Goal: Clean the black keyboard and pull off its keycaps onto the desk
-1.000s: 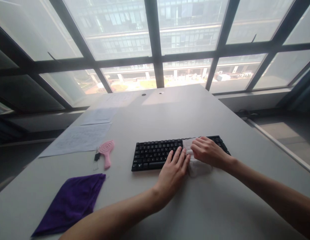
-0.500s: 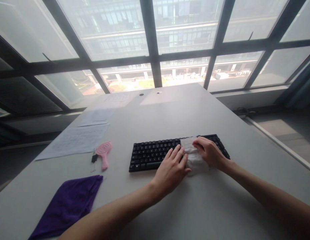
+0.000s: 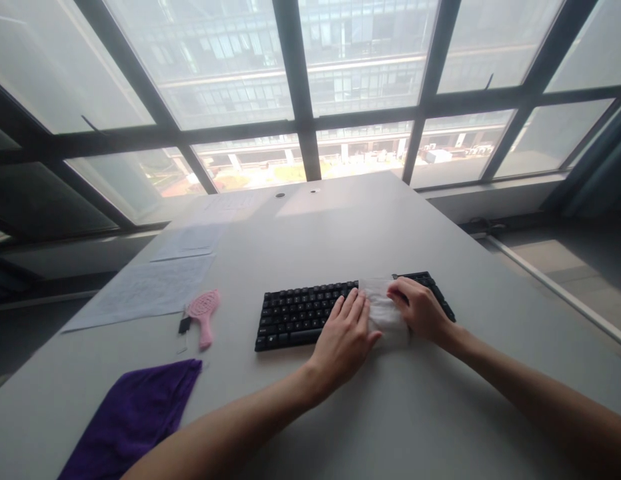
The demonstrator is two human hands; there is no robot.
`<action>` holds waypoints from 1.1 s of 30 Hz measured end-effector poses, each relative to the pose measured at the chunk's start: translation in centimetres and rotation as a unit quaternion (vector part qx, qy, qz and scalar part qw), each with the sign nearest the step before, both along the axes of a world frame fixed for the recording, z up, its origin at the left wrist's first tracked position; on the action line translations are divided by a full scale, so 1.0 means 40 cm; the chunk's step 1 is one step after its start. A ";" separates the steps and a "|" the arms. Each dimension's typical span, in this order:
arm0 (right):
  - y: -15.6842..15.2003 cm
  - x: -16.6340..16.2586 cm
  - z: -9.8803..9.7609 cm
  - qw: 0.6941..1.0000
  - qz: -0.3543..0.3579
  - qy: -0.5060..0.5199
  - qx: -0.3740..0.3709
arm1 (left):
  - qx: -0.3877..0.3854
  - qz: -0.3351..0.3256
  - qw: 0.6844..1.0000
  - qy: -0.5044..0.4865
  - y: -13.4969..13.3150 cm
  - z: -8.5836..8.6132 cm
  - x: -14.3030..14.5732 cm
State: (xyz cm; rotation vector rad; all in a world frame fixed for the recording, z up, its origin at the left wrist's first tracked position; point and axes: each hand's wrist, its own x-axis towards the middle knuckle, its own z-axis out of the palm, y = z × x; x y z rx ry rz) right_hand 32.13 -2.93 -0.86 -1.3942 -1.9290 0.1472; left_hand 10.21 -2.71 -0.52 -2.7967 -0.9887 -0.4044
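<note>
Two hands and a white wipe (image 3: 385,315) on a black keyboard (image 3: 300,313).
Left hand (image 3: 344,341) lies flat and open, fingers together on the keys, touching the wipe's 9 o'clock edge. Right hand (image 3: 421,311) is curled narrow, fingers bent onto the wipe from 3 o'clock and holding it down over the keyboard's right end. On the grey table (image 3: 370,227): pink brush (image 3: 204,315) at the keyboard's 9 o'clock, purple cloth (image 3: 135,420) at 7 o'clock, papers (image 3: 145,291) at 10 o'clock.

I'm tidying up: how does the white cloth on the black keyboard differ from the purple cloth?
The white cloth is small and crumpled; the purple cloth is larger and flatter. The white cloth lies on the black keyboard, pressed by the right hand; the purple cloth lies untouched on the grey table.
</note>
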 end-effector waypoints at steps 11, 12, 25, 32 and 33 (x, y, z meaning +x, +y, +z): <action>0.037 0.065 0.020 0.979 -0.156 -0.111 0.073 | 0.003 0.001 1.000 -0.010 0.048 -0.019 0.049; 0.042 0.072 0.023 0.977 -0.163 -0.108 0.086 | 0.002 0.001 1.000 -0.010 0.048 -0.021 0.049; -0.003 -0.005 -0.008 0.973 0.085 -0.213 0.018 | 0.015 -0.019 1.000 0.019 0.059 -0.023 0.038; -0.067 -0.006 -0.027 0.970 0.088 -0.225 0.022 | 0.033 -0.031 0.997 0.063 0.021 -0.038 0.035; -0.075 -0.004 -0.032 0.970 0.087 -0.225 0.026 | 0.033 -0.031 0.997 0.062 0.016 -0.041 0.035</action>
